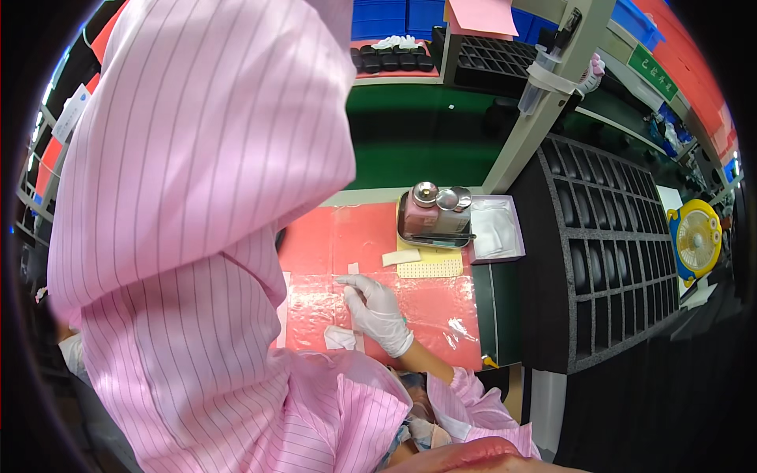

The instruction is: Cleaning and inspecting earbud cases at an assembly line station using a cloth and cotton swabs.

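A white glove covers my right hand (376,312), which lies over the pink mat (449,307) with its fingers stretched to the left. Thumb and forefinger are apart, and I see nothing held between them. Just below the hand sits a small folded white cloth (340,338). A small pale strip (353,269) lies on the mat beyond the fingertips. My left arm is raised, and its pink striped sleeve (197,158) fills the left side of the view. The left hand itself is outside the picture.
Beyond the hand stand a tray (410,236) of pump-top bottles, a yellow dotted pad (430,266), a whitish block (401,257) and a box of white wipes (497,229). A black compartment rack (583,236), a grey post (544,94) and a yellow fan (697,240) are at right.
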Demonstrator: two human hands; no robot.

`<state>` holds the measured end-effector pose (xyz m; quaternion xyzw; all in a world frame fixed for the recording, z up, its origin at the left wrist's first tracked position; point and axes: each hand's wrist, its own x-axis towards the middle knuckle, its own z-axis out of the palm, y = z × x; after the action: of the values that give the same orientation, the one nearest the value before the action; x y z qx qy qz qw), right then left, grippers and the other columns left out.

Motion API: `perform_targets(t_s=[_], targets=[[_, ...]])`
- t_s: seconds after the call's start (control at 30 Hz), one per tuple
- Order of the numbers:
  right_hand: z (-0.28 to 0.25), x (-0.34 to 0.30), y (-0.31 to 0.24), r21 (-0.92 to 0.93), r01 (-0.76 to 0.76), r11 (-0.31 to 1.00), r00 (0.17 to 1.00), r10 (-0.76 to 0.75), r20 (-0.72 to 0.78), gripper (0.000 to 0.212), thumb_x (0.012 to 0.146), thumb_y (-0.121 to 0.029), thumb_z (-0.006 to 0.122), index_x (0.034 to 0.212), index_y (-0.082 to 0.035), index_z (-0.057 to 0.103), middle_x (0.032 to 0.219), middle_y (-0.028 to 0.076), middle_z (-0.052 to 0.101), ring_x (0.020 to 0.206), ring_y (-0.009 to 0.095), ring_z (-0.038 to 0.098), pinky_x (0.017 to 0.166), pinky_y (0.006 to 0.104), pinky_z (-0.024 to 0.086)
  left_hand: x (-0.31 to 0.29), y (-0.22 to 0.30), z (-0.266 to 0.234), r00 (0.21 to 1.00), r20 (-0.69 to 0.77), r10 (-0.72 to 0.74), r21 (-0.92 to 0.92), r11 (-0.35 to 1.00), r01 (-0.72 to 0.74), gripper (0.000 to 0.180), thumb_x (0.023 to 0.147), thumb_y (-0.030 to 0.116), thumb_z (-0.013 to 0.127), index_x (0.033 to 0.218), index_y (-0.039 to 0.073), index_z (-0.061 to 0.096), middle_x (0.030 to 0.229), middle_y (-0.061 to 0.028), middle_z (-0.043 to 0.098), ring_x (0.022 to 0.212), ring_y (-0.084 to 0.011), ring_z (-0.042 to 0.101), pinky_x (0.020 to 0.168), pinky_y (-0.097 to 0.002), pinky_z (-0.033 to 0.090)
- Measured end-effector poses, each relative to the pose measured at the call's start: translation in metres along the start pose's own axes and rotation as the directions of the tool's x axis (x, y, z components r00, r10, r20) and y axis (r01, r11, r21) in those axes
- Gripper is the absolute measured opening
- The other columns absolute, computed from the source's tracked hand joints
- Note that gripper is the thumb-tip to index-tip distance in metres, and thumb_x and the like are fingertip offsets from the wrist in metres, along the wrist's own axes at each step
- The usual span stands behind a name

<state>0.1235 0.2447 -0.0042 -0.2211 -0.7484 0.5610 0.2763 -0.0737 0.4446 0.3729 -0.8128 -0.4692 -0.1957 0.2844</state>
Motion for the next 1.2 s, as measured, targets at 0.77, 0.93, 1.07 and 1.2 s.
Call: perform_targets(t_s=[0.77,0.93,1.07,1.2], targets=[[0.001,0.005,0.003,0.173,0.002,0.985,1.000,-0.005,0.017,0.025,0.093,-0.007,0.055,0.115,0.001,0.063,0.099,0.006,0.063,0.088,0.011,0.059,0.081,0.0246,0.048,-0.436,0.192,0.043,0.247,0.453,-0.857,0.205,0.370,0.906,0.072,0.080,0.038,0.066,0.138,0.001,0.044,0.112,-0.0231,0.064,0.102,-0.0332,0.063,0.086,-0.0380,0.050],[0.005,-0.012,-0.054,0.069,0.247,0.967,0.938,-0.256,0.235,0.059,0.078,-0.013,0.074,0.133,-0.003,0.054,0.128,0.017,0.057,0.123,0.026,0.052,0.106,0.0355,0.038,-0.415,0.261,0.001,0.537,0.581,-0.612,-0.721,-0.080,0.689,0.052,0.079,0.013,0.068,0.128,0.003,0.053,0.114,-0.0062,0.062,0.107,-0.0157,0.058,0.091,-0.0296,0.047],[0.012,-0.042,-0.072,-0.114,0.301,0.947,0.931,-0.266,0.250,0.065,0.074,-0.014,0.077,0.134,-0.004,0.054,0.131,0.016,0.056,0.125,0.026,0.052,0.106,0.0345,0.038,-0.405,0.317,0.001,0.375,0.609,-0.699,-0.791,-0.569,0.223,0.054,0.078,0.011,0.074,0.127,0.002,0.053,0.116,-0.0048,0.060,0.108,-0.0148,0.058,0.093,-0.0305,0.047],[0.016,-0.050,-0.067,0.210,0.148,0.966,0.940,-0.203,0.273,0.055,0.086,-0.025,0.064,0.132,0.003,0.053,0.131,0.016,0.056,0.121,0.025,0.054,0.104,0.0358,0.041,-0.409,0.338,0.001,0.259,0.577,-0.775,-0.817,-0.554,0.160,0.059,0.072,0.002,0.079,0.125,0.000,0.052,0.115,-0.0051,0.060,0.107,-0.0151,0.058,0.096,-0.0310,0.048]])
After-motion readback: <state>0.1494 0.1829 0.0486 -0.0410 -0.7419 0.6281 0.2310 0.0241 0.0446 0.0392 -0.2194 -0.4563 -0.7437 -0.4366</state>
